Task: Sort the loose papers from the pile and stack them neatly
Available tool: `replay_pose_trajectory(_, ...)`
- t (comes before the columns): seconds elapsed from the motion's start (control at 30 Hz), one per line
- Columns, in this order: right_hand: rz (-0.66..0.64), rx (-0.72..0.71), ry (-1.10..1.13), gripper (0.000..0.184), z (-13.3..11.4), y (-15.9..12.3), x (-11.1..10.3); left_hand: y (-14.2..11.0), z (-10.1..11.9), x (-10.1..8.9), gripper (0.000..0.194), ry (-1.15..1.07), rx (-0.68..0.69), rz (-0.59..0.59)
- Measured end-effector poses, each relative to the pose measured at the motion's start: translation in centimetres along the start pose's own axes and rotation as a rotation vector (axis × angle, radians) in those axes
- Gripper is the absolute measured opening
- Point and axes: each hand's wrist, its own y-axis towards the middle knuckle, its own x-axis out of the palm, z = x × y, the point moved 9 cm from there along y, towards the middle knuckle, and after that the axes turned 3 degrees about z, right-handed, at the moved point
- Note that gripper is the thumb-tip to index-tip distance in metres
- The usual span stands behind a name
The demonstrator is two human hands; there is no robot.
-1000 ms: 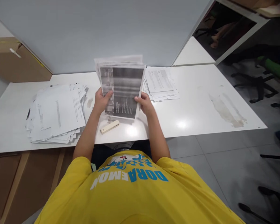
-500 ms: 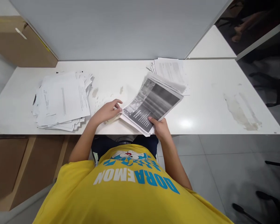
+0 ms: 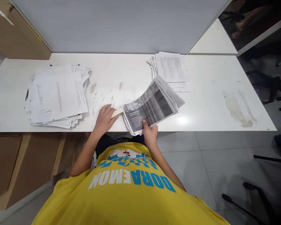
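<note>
My right hand [image 3: 150, 134] grips a sheaf of printed sheets [image 3: 152, 107] by its near edge, thumb on top. Its top page is dark, with white print and a photo strip. The sheaf is held at a slant over the table's front part, its far corner fanned out. My left hand [image 3: 105, 118] is closed around a slim cream tool that looks like a stapler [image 3: 117, 112]. The stapler's tip meets the left edge of the sheaf; whether paper lies between its jaws I cannot tell. My palm covers its rear part.
On the white table [image 3: 206, 106], a large untidy paper pile [image 3: 61, 93] lies at left. A smaller paper stack [image 3: 170, 67] lies at the back, beyond the sheaf. A grey partition [image 3: 119, 25] borders the back, with a cardboard box [image 3: 21, 34] at the far left.
My left hand has closed around the stapler and brought its tip to the sheaf's left edge. The right hand has turned the sheaf slightly. The whole view has shifted a little.
</note>
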Motion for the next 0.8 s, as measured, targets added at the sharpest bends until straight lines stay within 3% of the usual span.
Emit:
replay_pose_trajectory(0.27, -0.020, -0.050, -0.124, 0.041, -0.4, -0.6, -0.7, 0.0, 0.8, -0.3, 0.031, 0.015, 0.025, 0.006)
replay_pose_trajectory(0.8, 0.083, 0.056, 0.152, 0.046, 1.7, -1.5, -2.0, 0.0, 0.7, -0.1, 0.035, 0.018, 0.018, -0.004)
